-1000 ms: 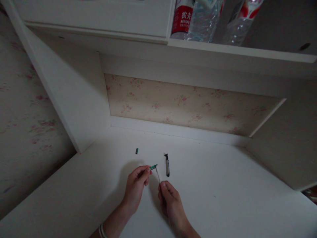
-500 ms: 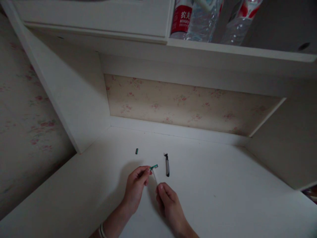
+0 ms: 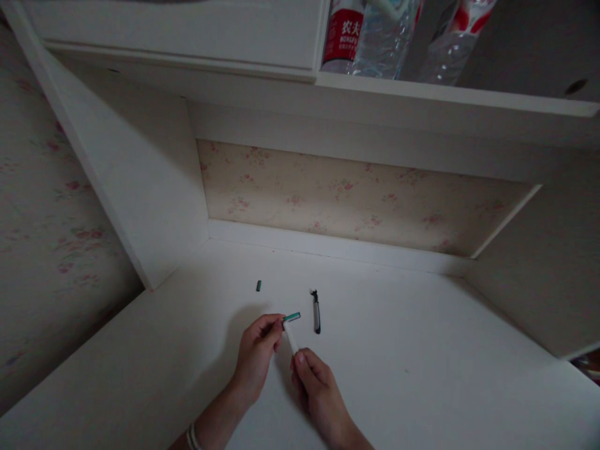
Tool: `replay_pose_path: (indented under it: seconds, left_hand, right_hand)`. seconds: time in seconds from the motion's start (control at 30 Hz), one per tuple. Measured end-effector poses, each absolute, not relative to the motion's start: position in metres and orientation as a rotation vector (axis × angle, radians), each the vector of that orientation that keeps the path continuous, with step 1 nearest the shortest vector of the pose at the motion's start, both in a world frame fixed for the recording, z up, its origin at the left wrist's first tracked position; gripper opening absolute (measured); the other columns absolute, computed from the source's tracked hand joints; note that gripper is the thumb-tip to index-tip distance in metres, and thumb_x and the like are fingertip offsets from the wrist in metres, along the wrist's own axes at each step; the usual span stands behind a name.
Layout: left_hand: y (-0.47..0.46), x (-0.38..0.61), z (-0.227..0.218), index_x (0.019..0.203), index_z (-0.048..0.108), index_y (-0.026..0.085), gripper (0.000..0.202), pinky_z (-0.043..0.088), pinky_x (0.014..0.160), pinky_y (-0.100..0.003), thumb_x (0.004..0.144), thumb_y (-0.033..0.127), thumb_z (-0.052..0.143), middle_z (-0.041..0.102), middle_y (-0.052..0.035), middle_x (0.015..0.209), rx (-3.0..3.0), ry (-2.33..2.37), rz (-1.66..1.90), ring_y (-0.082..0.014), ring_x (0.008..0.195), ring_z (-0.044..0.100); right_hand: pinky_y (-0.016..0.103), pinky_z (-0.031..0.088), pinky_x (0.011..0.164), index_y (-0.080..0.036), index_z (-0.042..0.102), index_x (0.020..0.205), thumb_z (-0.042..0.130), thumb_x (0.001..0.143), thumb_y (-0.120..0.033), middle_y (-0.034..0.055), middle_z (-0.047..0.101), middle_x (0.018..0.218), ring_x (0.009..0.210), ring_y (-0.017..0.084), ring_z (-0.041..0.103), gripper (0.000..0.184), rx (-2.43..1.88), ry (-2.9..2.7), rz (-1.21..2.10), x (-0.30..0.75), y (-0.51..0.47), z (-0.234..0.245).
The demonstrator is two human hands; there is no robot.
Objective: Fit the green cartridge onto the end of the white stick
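Note:
My left hand (image 3: pixel 259 347) pinches one end of a green razor cartridge (image 3: pixel 292 317) between thumb and fingers. A white razor handle (image 3: pixel 291 337) is gripped in my right hand (image 3: pixel 317 381), its top end meeting the cartridge close to my left fingertips. Whether the two are locked together I cannot tell. On the white desktop beyond my hands lies a black and grey razor handle (image 3: pixel 317 312), with no cartridge visible on its head. Another small green cartridge (image 3: pixel 259 285) rests to the left of it. My right fingers hide the lower part of the white handle.
The white desktop (image 3: pixel 422 325) runs back to a low ledge under a floral wall panel (image 3: pixel 365 200). Side panels (image 3: pixel 126 169) stand left and right. Overhead, a shelf (image 3: pixel 450 97) holds several plastic bottles (image 3: pixel 344 37) beside a drawer front (image 3: pixel 173 37).
The white handle has turned so its broad side shows, and my right hand has shifted slightly left. The cartridge has tilted a little; its green face shows more. The desk items stay put.

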State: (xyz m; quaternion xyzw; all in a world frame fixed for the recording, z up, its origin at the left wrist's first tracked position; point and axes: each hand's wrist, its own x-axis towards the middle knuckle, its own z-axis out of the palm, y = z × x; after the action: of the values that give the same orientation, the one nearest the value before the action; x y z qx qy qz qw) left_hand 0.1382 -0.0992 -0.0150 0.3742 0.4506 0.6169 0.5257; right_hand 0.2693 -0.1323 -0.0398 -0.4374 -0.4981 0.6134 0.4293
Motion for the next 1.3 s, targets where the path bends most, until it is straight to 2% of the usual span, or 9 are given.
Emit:
replay_pose_path:
  seconds: [0.2,0.43,0.6,0.8,1.0,1.3]
  left_hand:
    - [-0.1002,0.1379,-0.0154,0.083,0.069,0.014,0.025,0.032,0.049,-0.021,0.073,0.036,0.069,0.062,-0.0018,0.070,0.881,1.061,1.466,-0.0072,0.052,0.041]
    - [-0.0980,0.1375,-0.0170,0.084,0.069,0.014,0.025,0.032,0.049,-0.020,0.073,0.037,0.068,0.055,0.0024,0.059,0.898,1.078,1.474,-0.0078,0.052,0.041]
    - [-0.0994,0.1380,-0.0165,0.086,0.069,0.014,0.026,0.032,0.049,-0.020,0.073,0.037,0.068,0.063,-0.0015,0.070,0.891,1.066,1.460,-0.0071,0.052,0.041]
    - [-0.1005,0.1383,-0.0162,0.085,0.069,0.014,0.025,0.032,0.049,-0.021,0.073,0.036,0.068,0.056,0.0017,0.059,0.903,1.080,1.463,-0.0082,0.051,0.040]
    - [-0.1004,0.1396,-0.0151,0.084,0.069,0.013,0.027,0.033,0.049,-0.021,0.074,0.038,0.068,0.062,-0.0018,0.068,0.910,1.072,1.438,-0.0087,0.053,0.042]
    - [-0.1006,0.1396,-0.0155,0.085,0.070,0.014,0.024,0.032,0.050,-0.021,0.074,0.036,0.067,0.054,0.0025,0.057,0.926,1.061,1.415,-0.0090,0.051,0.041]
  right_hand:
    - [0.022,0.015,0.041,-0.021,0.040,0.068,0.050,0.083,-0.060,-0.0074,0.029,0.057,0.047,0.008,0.023,0.043,-1.145,-1.066,1.446,0.2700,-0.1280,-0.0383]
    - [0.022,0.016,0.043,-0.020,0.043,0.068,0.046,0.087,-0.056,-0.0070,0.032,0.055,0.048,0.008,0.025,0.041,-1.089,-1.253,1.527,0.2683,-0.1321,-0.0389]
    - [0.021,0.017,0.042,-0.020,0.041,0.068,0.050,0.085,-0.055,-0.0069,0.028,0.059,0.051,0.008,0.024,0.040,-1.107,-1.087,1.420,0.2695,-0.1282,-0.0412]
    - [0.022,0.018,0.043,-0.020,0.044,0.068,0.045,0.088,-0.056,-0.0071,0.031,0.054,0.048,0.008,0.025,0.041,-1.127,-1.295,1.458,0.2689,-0.1315,-0.0400]
    - [0.021,0.020,0.043,-0.020,0.044,0.071,0.043,0.088,-0.057,-0.0066,0.030,0.058,0.050,0.009,0.027,0.040,-1.178,-1.189,1.314,0.2694,-0.1288,-0.0410]
    - [0.023,0.026,0.048,-0.019,0.052,0.074,0.041,0.091,-0.052,-0.0044,0.038,0.060,0.054,0.011,0.033,0.039,-1.185,-1.434,1.233,0.2706,-0.1338,-0.0356]
